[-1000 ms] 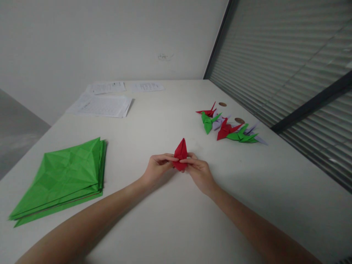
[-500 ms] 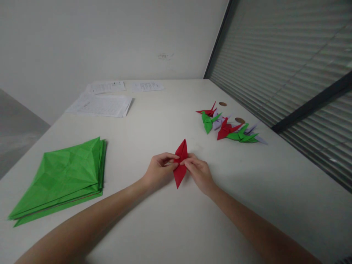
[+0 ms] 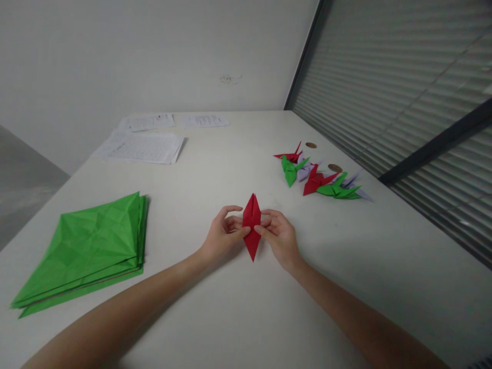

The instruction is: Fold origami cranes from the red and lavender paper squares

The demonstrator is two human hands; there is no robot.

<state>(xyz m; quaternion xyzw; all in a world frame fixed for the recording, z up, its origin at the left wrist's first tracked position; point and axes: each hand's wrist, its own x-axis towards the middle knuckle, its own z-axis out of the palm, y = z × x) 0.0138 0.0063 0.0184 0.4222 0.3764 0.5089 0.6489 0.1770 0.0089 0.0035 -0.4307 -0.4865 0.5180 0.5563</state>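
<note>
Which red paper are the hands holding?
The diamond-shaped red paper, pinched by the left hand and right hand; the two red birds lie farther right, untouched.

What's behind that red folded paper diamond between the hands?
Some fingers of the left hand and right hand pass behind the red diamond-shaped folded paper, thumbs in front. Their tips and the white tabletop directly behind are covered.

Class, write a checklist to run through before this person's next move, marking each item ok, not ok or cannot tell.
1. Red folded paper held at both sides: ok, left hand and right hand grip opposite edges.
2. Lower tip uncovered: ok, it points toward the person.
3. A hand free: not ok, both are occupied.
4. Creases on the underside: cannot tell, hidden.
5. Green paper stack apart from the hands: ok, it lies to the left.
</note>
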